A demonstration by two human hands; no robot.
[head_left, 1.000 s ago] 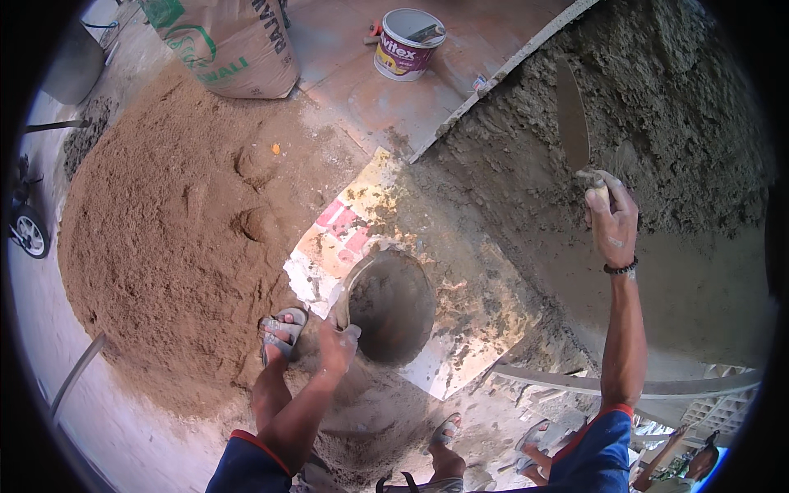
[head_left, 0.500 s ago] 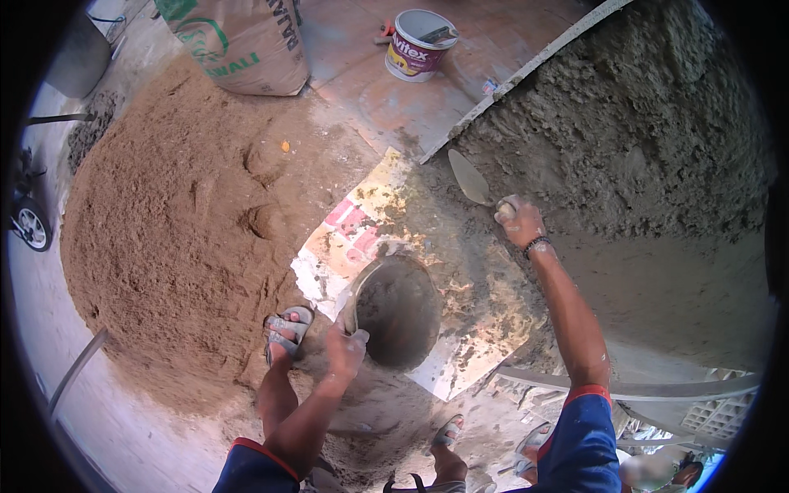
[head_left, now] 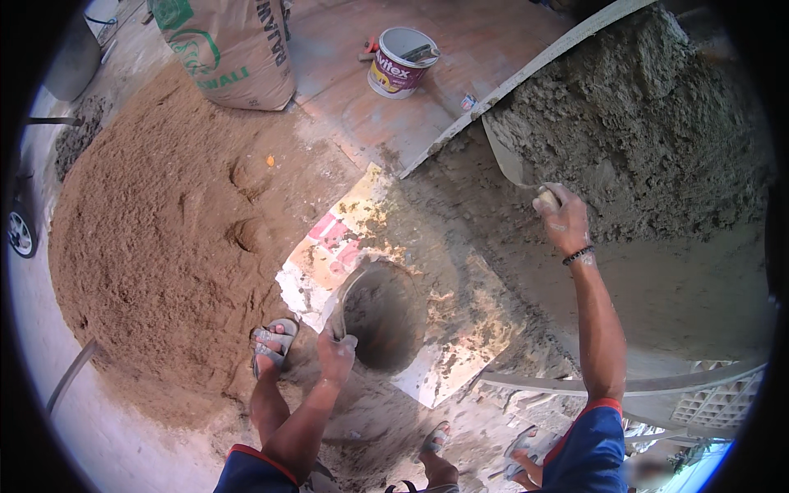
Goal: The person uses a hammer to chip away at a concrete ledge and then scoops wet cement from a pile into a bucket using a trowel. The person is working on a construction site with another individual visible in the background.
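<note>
My right hand (head_left: 563,220) is closed around the handle of a pointed trowel (head_left: 504,154). The trowel's blade lies against the edge of a heap of wet grey mortar (head_left: 620,107), its tip towards the board at the back. My left hand (head_left: 335,356) grips the near left rim of a round, mortar-smeared bucket (head_left: 348,289). Dark grey shows inside the bucket; how much mortar it holds, I cannot tell. Under it lies a mortar-spattered printed sheet (head_left: 316,275).
A large sand pile (head_left: 156,246) spreads on the left, with a printed sack (head_left: 234,66) behind it. A paint bucket (head_left: 394,78) holding a tool stands at the back. One long board (head_left: 493,94) edges the mortar. Sandalled feet (head_left: 275,338) stand near the sheet.
My right hand and the trowel have moved right, up to the mortar heap, and the blade has turned. My left hand still grips the bucket's rim. The whole view has shifted slightly.
</note>
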